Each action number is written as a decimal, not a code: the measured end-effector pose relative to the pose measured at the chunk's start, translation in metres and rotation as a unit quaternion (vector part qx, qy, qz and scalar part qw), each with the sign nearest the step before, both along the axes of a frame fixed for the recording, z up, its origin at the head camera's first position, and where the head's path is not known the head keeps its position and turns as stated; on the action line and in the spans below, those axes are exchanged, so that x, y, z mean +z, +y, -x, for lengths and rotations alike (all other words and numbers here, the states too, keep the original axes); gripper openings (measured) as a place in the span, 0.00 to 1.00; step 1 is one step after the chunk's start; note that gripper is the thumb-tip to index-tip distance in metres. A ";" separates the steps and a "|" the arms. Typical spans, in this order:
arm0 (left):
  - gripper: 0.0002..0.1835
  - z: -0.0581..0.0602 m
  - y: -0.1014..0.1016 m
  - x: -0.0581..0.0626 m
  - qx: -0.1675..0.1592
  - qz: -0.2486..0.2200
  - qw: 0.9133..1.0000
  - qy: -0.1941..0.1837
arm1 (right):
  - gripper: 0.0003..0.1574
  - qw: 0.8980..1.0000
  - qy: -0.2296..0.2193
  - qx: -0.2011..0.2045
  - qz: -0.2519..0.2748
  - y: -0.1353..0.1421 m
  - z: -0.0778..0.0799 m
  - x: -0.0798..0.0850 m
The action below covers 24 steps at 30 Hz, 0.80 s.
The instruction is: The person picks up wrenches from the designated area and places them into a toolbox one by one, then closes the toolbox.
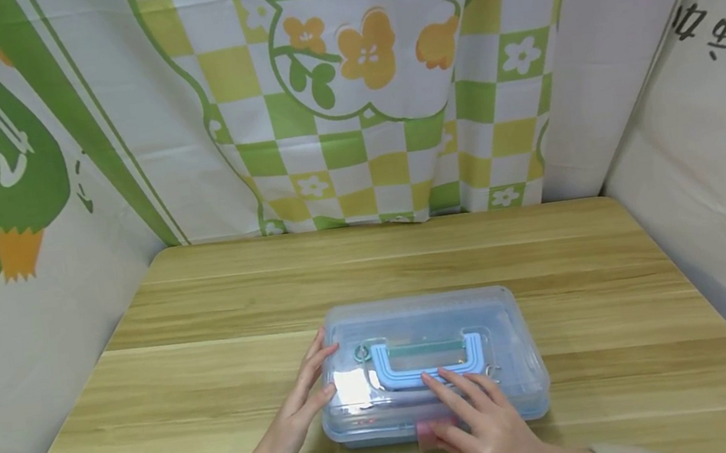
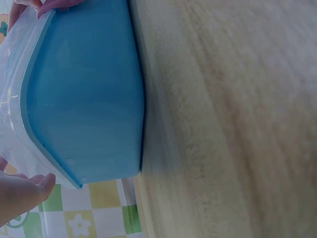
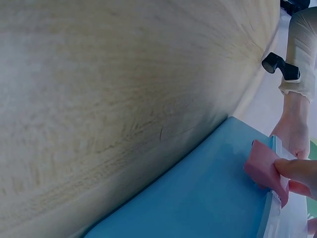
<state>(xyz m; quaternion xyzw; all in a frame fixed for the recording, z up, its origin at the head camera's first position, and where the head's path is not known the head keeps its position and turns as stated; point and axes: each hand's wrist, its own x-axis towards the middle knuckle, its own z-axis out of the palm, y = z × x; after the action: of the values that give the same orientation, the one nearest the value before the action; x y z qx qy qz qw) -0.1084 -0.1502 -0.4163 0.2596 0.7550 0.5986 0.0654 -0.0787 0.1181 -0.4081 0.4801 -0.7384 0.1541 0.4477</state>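
A box (image 1: pixel 417 315) with a clear lid and a blue base sits on the table; its lid is down. On the lid lies a light-blue handle (image 1: pixel 426 376). At the near side is a pink latch (image 3: pixel 265 171), tilted out from the blue wall. My left hand (image 1: pixel 295 414) rests against the lid's left edge, fingers spread and extended. My right hand (image 1: pixel 491 425) reaches over the near edge: its thumb presses the pink latch while the other fingers lie extended over the lid and touch the handle. Things inside the box are blurred by the lid.
The wooden table (image 1: pixel 234 299) extends around the box. A checkered curtain (image 1: pixel 381 154) hangs behind its far edge, and printed cloths hang at both sides. Beyond the box, the right wrist view shows a black device (image 3: pixel 282 67) at the left sleeve.
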 end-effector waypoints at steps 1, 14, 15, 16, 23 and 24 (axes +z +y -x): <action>0.25 0.000 0.000 0.000 -0.001 -0.001 1.000 0.001 | 0.18 1.000 0.003 -0.001 -0.003 0.000 0.000 0.000; 0.25 0.000 0.001 0.000 -0.001 0.000 1.000 -0.004 | 0.19 0.999 0.021 -0.014 -0.024 0.000 0.002 -0.013; 0.25 -0.001 0.001 0.000 -0.002 -0.001 1.000 -0.005 | 0.19 0.999 0.022 -0.014 -0.023 0.000 0.002 -0.014; 0.25 -0.001 0.001 0.000 -0.003 -0.002 1.000 -0.006 | 0.19 0.999 0.022 -0.015 -0.023 0.000 0.002 -0.014; 0.25 -0.001 0.001 0.000 0.000 -0.005 1.000 -0.006 | 0.19 0.999 0.015 -0.020 -0.027 0.001 0.001 -0.016; 0.25 0.000 0.001 0.000 0.001 -0.004 1.000 -0.006 | 0.19 0.999 0.015 -0.021 -0.028 0.001 0.001 -0.016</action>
<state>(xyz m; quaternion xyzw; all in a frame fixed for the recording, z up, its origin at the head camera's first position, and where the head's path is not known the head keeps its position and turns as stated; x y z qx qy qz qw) -0.1080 -0.1492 -0.4159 0.2561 0.7522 0.6033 0.0680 -0.0795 0.1190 -0.4240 0.4792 -0.7453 0.1169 0.4486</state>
